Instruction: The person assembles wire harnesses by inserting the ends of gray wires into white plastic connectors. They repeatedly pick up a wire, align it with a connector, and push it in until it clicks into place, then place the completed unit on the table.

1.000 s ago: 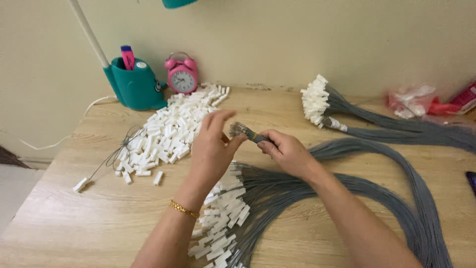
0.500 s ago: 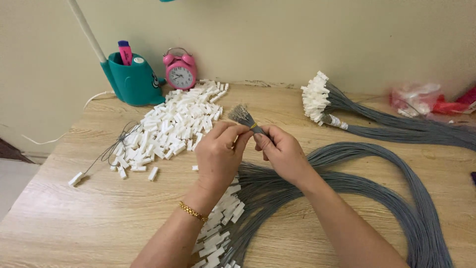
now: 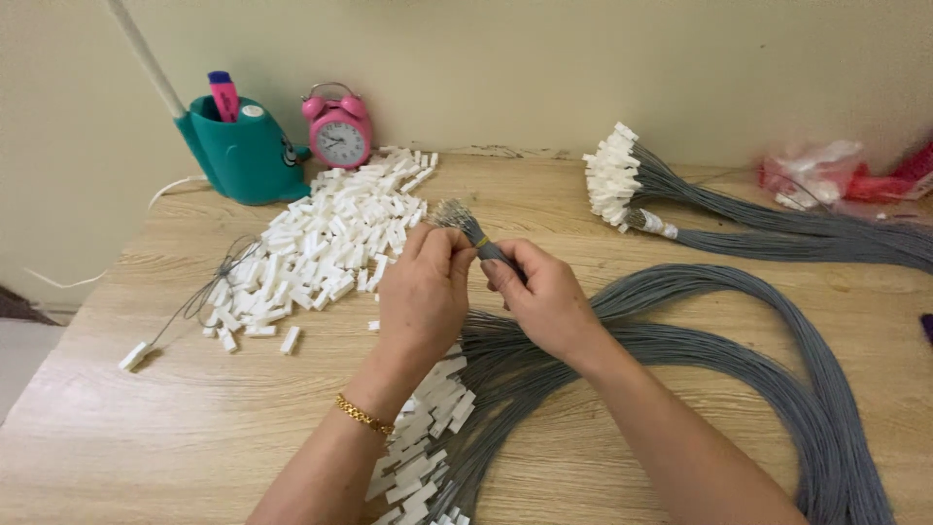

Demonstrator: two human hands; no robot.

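Head view, looking down on a wooden desk (image 3: 146,428). Far left: one stray white connector (image 3: 134,356) on a thin wire near the desk edge. Behind it, against the wall, a teal pen holder (image 3: 238,156) with a pink marker (image 3: 224,95), and just to its right a pink alarm clock (image 3: 338,134). In front of these lies a pile of loose white connectors (image 3: 326,243). Centre: the left hand (image 3: 423,292), a gold bracelet (image 3: 362,415) at its wrist, pinches with thumb and fingertips the neck of a small bundle of grey wires (image 3: 466,226), whose bare tips fan out up and to the left, above the desk and beside the pile. The right hand (image 3: 544,297) is clenched round the same bundle just below the left hand's grip; the two hands touch. Beneath the wrists, a row of fitted connectors (image 3: 428,437) ends a large hank of grey wires (image 3: 739,321) that loops away to the right and back toward the lower edge. Upper right: a second hank (image 3: 777,228), its white connector ends (image 3: 610,175) bunched together and pointing left. Far right, by the wall: a crumpled clear plastic bag (image 3: 816,170) with something red in it.
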